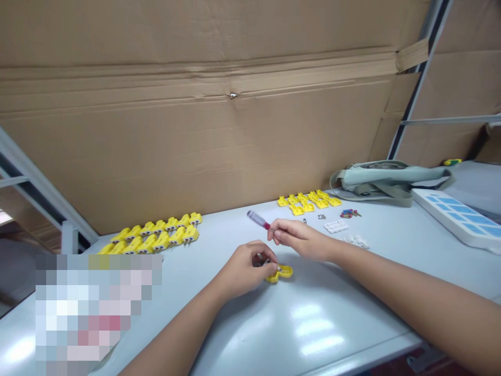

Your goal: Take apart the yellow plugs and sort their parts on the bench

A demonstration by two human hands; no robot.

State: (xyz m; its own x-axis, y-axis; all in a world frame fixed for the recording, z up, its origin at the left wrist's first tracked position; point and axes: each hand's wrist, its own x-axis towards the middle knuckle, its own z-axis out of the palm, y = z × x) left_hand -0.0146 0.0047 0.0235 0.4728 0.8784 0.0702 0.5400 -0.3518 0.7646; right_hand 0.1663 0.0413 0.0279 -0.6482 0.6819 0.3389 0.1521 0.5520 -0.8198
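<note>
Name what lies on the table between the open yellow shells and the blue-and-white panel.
In the head view, a small pile of coloured pieces lies between the yellow shells and the panel; white pieces sit slightly nearer the person.

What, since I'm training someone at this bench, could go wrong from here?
The right hand grips the screwdriver near its shaft, with the handle pointing away, so it might slip. The right forearm passes close to the white pieces and could nudge them. The small metal parts sit loose on the table, so a bump might scatter them.
</note>
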